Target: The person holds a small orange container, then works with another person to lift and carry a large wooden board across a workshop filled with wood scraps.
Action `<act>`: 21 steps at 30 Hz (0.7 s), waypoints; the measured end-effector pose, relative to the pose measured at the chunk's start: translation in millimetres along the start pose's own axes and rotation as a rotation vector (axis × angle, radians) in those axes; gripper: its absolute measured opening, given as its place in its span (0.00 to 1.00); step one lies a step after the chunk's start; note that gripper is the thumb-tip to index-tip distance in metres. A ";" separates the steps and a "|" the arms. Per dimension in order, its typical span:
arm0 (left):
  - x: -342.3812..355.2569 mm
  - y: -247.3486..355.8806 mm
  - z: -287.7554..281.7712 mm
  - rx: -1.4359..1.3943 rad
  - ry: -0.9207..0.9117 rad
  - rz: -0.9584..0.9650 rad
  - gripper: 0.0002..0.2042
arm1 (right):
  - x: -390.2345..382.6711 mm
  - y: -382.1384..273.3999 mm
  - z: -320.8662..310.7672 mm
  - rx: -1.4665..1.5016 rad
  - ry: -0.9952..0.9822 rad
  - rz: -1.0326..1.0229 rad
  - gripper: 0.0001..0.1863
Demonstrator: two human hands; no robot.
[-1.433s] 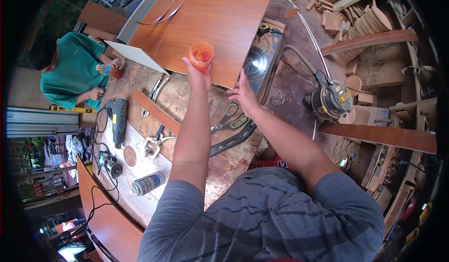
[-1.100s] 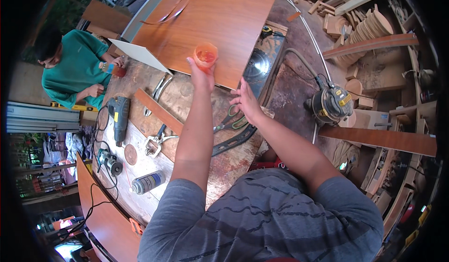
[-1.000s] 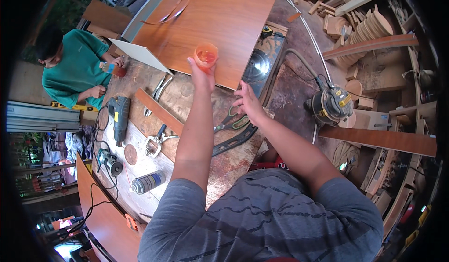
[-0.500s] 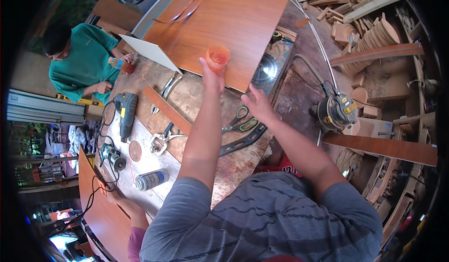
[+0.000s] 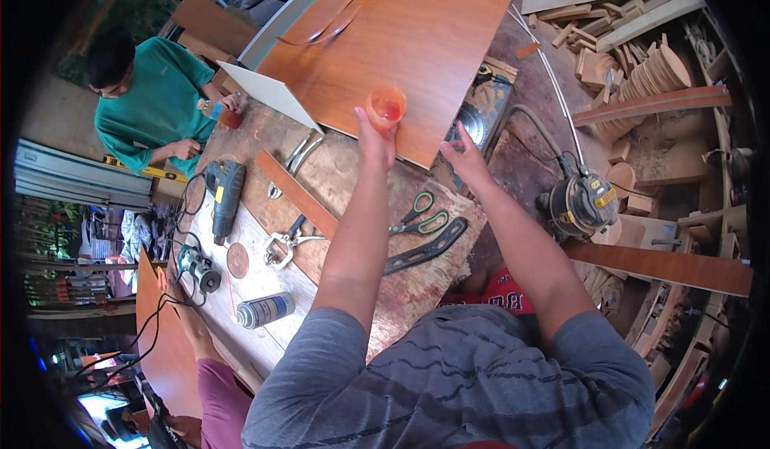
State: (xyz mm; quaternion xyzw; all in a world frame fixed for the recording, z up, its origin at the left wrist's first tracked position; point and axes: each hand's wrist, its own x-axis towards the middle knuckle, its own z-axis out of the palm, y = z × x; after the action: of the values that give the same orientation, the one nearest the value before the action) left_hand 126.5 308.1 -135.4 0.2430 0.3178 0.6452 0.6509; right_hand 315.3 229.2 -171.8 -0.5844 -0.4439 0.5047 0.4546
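Note:
My left hand [image 5: 374,143] is wrapped round a translucent orange cup [image 5: 387,106] and holds it above the near end of a large wood-grain panel [image 5: 401,32]. Something reddish shows inside the cup. Just right of the panel's near corner is my right hand [image 5: 469,163], its thumb and forefinger apart and nothing seen in it. Beyond that hand lies a shiny round metal disc [image 5: 475,124]. Nearer me on the workbench [image 5: 349,156] are green-handled scissors [image 5: 421,215] and a black curved bar [image 5: 425,246]. A narrow brown strip [image 5: 297,195] lies left of my left forearm.
A heat gun [image 5: 228,200], a corded power tool [image 5: 197,268], a locking clamp [image 5: 282,247] and a spray can [image 5: 265,310] lie at left. A person in green [image 5: 152,104] holds a bottle; another's purple sleeve [image 5: 220,401] shows lower left. A vacuum [image 5: 581,202] stands right.
The cup and my left hand have shifted slightly right in view. My right hand has come away from the panel's corner, forefinger raised. At lower left, more of the purple-sleeved arm shows.

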 end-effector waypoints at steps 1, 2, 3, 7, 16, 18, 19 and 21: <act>-0.8 0.3 -0.3 -0.003 0.002 0.000 0.31 | 0.0 -2.1 1.8 0.001 -0.002 0.000 0.53; -1.3 0.2 -0.3 -0.002 0.002 0.001 0.31 | -0.1 -4.1 4.3 0.015 -0.019 -0.021 0.54; -1.6 0.0 -0.2 -0.001 0.008 0.001 0.31 | -0.4 -5.9 6.9 0.028 -0.036 -0.042 0.54; -0.5 0.2 -1.3 -0.011 -0.007 0.003 0.31 | -2.8 -2.6 14.4 0.023 -0.032 -0.039 0.56; -6.4 4.1 -0.1 -0.004 -0.064 -0.008 0.33 | -30.0 -4.7 26.3 0.090 -0.116 -0.094 0.60; -5.4 2.7 1.4 -0.004 -0.034 0.007 0.32 | -37.6 -5.0 29.0 0.157 -0.138 -0.021 0.61; -4.3 1.5 1.5 -0.005 -0.006 0.023 0.32 | -40.8 -6.0 29.8 0.157 -0.138 -0.020 0.61; -3.4 1.0 -0.2 -0.004 0.000 0.020 0.32 | -46.9 -8.3 31.7 0.209 -0.166 0.004 0.60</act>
State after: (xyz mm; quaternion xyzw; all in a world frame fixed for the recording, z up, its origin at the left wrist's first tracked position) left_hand 125.8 304.7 -134.5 0.2450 0.3141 0.6524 0.6447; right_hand 278.8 187.6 -157.4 -0.4910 -0.4237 0.5956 0.4740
